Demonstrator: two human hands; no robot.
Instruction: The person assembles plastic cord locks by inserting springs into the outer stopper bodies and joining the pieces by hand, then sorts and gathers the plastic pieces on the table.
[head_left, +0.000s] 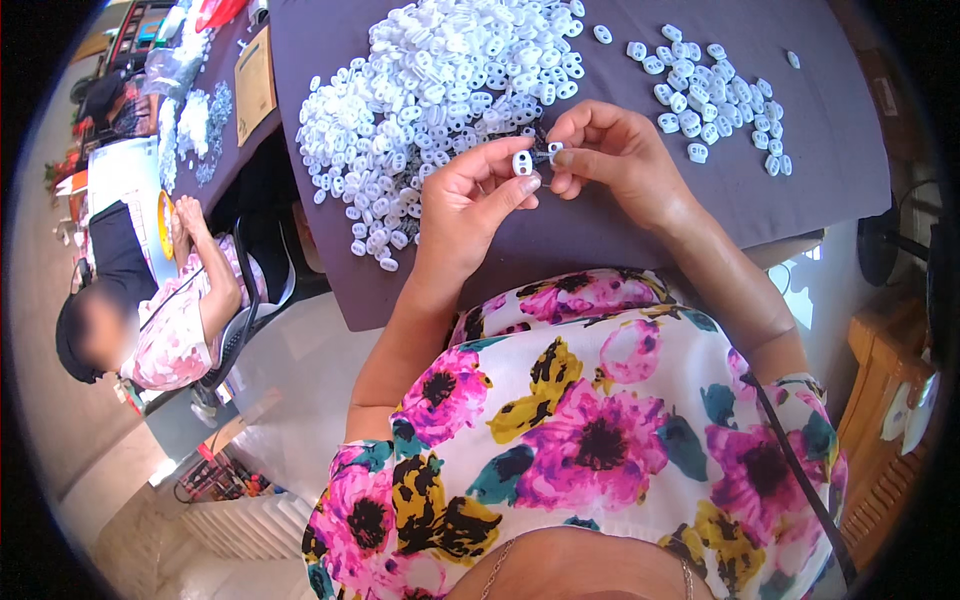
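My left hand (pixel 470 205) pinches a small white oval plastic piece with two holes (pixel 522 162) between thumb and fingertips. Right beside it, my right hand (pixel 625 165) grips another small white plastic piece (pixel 555 149) between thumb and forefinger. The two pieces are held close together, with something thin and greyish between them that I cannot make out. Just beyond my hands lies a large heap of similar white two-hole pieces (pixel 430 90) on the dark cloth-covered table (pixel 610 90). Some dark, small material behind my fingertips is too unclear to name.
A smaller, looser group of white pieces (pixel 712 95) lies on the right. To the left, another person (pixel 190 320) sits at a side table with a yellow round tray (pixel 165 225), clear bags and a brown card (pixel 256 88). A wooden piece of furniture (pixel 880 400) stands at right.
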